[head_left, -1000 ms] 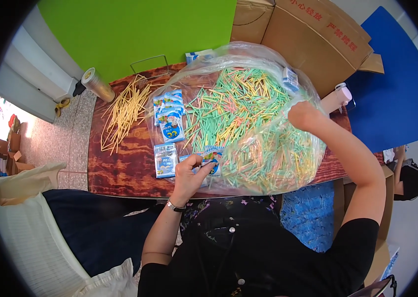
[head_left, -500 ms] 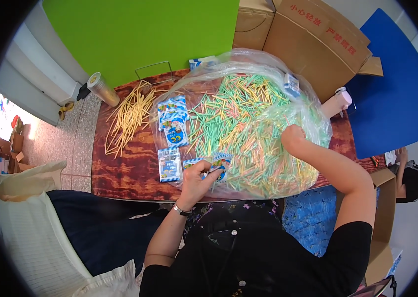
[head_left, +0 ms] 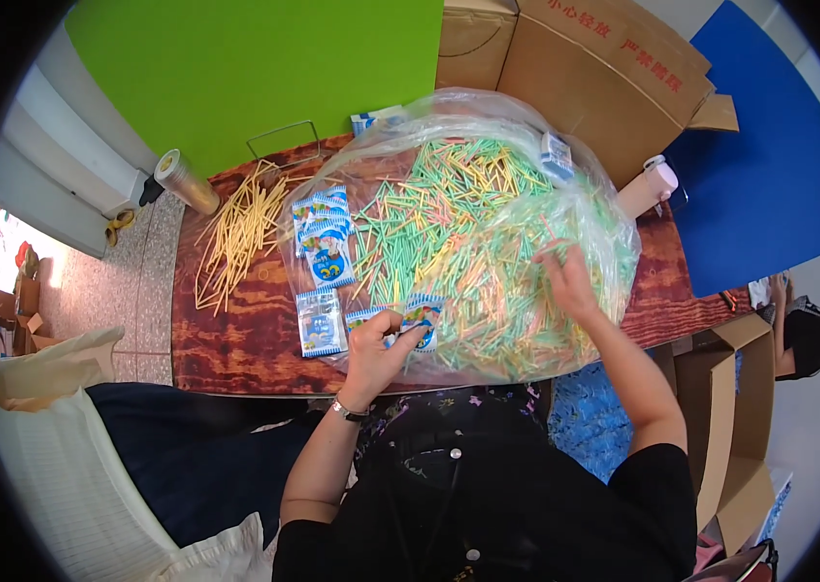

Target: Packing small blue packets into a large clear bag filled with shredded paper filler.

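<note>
A large clear plastic bag [head_left: 488,101] is spread on the table, full of short thin sticks [head_left: 473,209] in green, yellow and pink. At the bag's near edge my left hand [head_left: 377,349] pinches a small blue-and-white packet [head_left: 424,316] between thumb and fingers. My right hand [head_left: 570,281] is over the right part of the stick heap, with its fingers drawn together. Whether sticks are between those fingers is too small to make out. Several more printed packets [head_left: 328,254] lie at the left side, and a pale packet [head_left: 321,322] lies flat beside my left hand.
Long yellow sticks [head_left: 245,228] lie left on the wooden table [head_left: 235,349], near a clear cylinder [head_left: 187,182] and a wire stand [head_left: 284,128]. A cardboard box [head_left: 594,87] and a pink bottle [head_left: 650,186] stand behind the bag. Another person [head_left: 818,330] is at far right.
My right hand has come up out of the sticks and moved slightly left and nearer, its fingers now showing. My left hand keeps its pinch on the packet. The whole view has shifted a little.
</note>
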{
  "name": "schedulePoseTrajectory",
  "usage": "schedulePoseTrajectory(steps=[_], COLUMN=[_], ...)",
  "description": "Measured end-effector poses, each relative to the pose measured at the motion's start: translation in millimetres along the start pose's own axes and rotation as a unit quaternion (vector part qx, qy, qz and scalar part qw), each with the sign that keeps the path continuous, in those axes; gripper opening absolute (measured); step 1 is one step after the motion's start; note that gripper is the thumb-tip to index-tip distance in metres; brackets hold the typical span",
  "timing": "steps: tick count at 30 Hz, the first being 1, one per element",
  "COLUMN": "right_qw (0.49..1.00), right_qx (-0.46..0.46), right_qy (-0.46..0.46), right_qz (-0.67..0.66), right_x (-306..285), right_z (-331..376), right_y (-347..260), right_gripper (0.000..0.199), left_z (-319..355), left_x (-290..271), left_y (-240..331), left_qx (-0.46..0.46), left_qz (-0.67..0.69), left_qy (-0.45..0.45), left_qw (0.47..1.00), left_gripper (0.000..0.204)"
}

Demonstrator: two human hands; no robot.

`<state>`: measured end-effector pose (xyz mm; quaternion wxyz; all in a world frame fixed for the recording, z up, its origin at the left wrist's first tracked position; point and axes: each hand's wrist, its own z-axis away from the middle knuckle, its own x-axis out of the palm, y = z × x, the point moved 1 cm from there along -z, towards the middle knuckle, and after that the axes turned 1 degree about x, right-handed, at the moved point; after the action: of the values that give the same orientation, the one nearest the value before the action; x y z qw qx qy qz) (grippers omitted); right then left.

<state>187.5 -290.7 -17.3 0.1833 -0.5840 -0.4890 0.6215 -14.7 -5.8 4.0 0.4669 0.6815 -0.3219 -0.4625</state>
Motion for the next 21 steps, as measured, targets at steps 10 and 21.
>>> schedulePoseTrajectory(steps=[10,21], right_qw=[0.921,0.888], right_qx=[-0.233,0.131], right_qy=[-0.007,-0.323], right_qz=[0.312,-0.299], right_x=[3,0], right_z=[5,0], right_y=[16,-71], right_gripper=[0.028,0.027], left_z=[-2,4], left_x=[11,20], left_y=[5,-20], left_qx=[0.025,0.040], left_qz=[-0.004,0.048], left_qy=[-0.023,0.024], left_qw=[0.999,0.998], left_gripper=[0.026,0.021])
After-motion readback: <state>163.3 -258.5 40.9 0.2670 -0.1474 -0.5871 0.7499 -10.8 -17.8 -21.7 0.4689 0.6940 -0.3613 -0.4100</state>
